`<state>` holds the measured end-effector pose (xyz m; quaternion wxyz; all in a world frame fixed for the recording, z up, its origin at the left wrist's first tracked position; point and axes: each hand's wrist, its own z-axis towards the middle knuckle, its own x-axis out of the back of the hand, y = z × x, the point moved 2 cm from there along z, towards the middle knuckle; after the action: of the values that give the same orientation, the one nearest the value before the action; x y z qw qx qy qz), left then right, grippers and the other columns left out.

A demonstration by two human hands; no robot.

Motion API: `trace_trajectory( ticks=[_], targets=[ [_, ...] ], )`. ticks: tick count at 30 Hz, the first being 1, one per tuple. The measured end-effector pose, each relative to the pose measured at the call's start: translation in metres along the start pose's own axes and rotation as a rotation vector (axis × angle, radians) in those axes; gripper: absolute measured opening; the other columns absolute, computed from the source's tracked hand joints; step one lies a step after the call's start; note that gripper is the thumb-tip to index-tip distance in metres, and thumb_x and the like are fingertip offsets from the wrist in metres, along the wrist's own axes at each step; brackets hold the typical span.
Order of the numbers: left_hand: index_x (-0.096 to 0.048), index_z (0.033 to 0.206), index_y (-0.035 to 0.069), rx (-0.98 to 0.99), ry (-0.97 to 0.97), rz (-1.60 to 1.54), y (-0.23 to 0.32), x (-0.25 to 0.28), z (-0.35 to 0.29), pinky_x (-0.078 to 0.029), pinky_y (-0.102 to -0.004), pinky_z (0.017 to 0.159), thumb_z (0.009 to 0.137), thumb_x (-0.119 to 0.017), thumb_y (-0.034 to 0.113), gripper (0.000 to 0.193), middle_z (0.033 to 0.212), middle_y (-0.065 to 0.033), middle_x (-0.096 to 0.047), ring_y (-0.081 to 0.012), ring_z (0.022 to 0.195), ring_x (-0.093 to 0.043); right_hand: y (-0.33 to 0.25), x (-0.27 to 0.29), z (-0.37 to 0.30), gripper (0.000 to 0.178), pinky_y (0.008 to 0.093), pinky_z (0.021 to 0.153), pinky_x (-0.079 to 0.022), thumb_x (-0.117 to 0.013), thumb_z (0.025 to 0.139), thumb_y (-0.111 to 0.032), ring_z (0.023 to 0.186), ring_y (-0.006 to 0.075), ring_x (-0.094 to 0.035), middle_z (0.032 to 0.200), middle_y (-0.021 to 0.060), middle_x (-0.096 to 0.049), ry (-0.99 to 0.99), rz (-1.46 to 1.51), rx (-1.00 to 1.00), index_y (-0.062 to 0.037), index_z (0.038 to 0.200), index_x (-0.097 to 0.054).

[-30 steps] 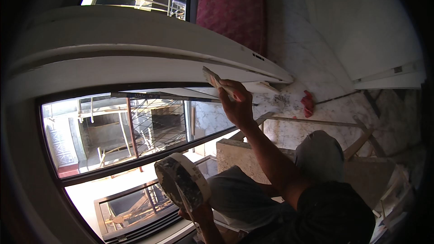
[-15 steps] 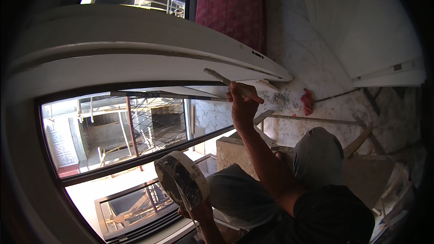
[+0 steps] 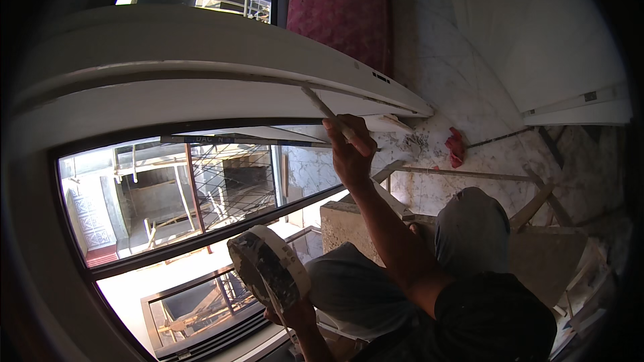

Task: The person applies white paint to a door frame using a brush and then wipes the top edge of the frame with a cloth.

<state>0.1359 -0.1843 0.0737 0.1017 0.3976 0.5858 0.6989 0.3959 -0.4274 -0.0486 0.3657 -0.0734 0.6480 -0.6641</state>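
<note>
My right hand (image 3: 350, 149) grips a putty knife (image 3: 324, 108) whose thin blade tip rests against the dark groove of the white window frame (image 3: 201, 87). My left hand (image 3: 295, 313), low in the picture, holds up a round, putty-smeared container (image 3: 270, 268) together with a second thin blade. Both forearms rise from the lower edge. My knees in grey trousers (image 3: 473, 228) are bent below the right arm.
Under the frame, a glass pane (image 3: 174, 188) looks out onto a courtyard with metal grilles. A marble floor (image 3: 469, 161) holds a red rag (image 3: 456, 147), wooden strips, and a stone block (image 3: 342, 224). A red mattress (image 3: 345, 10) leans at the top.
My right hand has turned the putty knife from flat to edge-on and shifted it slightly up and left, onto the frame's groove. The left hand and container stayed put.
</note>
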Motion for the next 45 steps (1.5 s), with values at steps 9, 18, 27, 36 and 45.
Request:
trace_trajectory(
  ticks=[9, 18, 27, 36, 45],
  targets=[
    [-0.044, 0.118, 0.001, 0.010, 0.010, 0.002, -0.002, 0.002, 0.000, -0.045, -0.0438, 0.086, 0.071, -0.081, 0.035, 0.070, 0.113, -0.0128, -0.052, -0.0283, 0.105, -0.053, -0.015, -0.010, 0.009, 0.018, 0.0298, 0.058, -0.052, -0.070, 0.090, -0.008, 0.076, 0.0196, -0.066, 0.099, 0.0090, -0.063, -0.078, -0.070, 0.204, -0.0143, 0.106, -0.070],
    [-0.044, 0.119, 0.001, 0.016, 0.004, 0.004, -0.002, 0.000, 0.001, -0.046, -0.0439, 0.086, 0.072, -0.081, 0.036, 0.069, 0.114, -0.0130, -0.052, -0.0284, 0.105, -0.053, -0.016, -0.020, 0.015, 0.017, 0.0297, 0.058, -0.053, -0.069, 0.091, -0.008, 0.076, 0.0202, -0.066, 0.099, 0.0099, -0.063, -0.054, 0.027, 0.236, -0.0110, 0.107, -0.070],
    [-0.044, 0.120, 0.001, 0.022, 0.002, 0.009, -0.001, 0.002, 0.002, -0.046, -0.0440, 0.085, 0.072, -0.080, 0.036, 0.069, 0.114, -0.0132, -0.052, -0.0285, 0.106, -0.053, -0.025, -0.019, 0.017, 0.016, 0.0285, 0.059, -0.053, -0.069, 0.091, -0.008, 0.075, 0.0186, -0.066, 0.099, 0.0098, -0.063, -0.081, 0.132, 0.086, -0.0084, 0.107, -0.068],
    [-0.044, 0.120, 0.001, 0.022, -0.001, 0.010, -0.001, 0.003, 0.001, -0.047, -0.0441, 0.085, 0.073, -0.079, 0.036, 0.069, 0.115, -0.0134, -0.052, -0.0287, 0.106, -0.054, -0.023, -0.023, 0.014, 0.019, 0.0280, 0.059, -0.054, -0.068, 0.091, -0.007, 0.075, 0.0190, -0.067, 0.100, 0.0106, -0.063, -0.102, 0.161, 0.018, -0.0084, 0.110, -0.068],
    [-0.044, 0.121, 0.001, 0.025, -0.008, 0.008, -0.003, 0.004, 0.002, -0.048, -0.0442, 0.084, 0.073, -0.079, 0.036, 0.068, 0.116, -0.0137, -0.052, -0.0288, 0.106, -0.054, -0.024, -0.025, 0.016, 0.015, 0.0279, 0.058, -0.053, -0.067, 0.091, -0.006, 0.077, 0.0190, -0.067, 0.100, 0.0112, -0.062, -0.094, 0.099, 0.138, -0.0083, 0.106, -0.069]
  ],
)
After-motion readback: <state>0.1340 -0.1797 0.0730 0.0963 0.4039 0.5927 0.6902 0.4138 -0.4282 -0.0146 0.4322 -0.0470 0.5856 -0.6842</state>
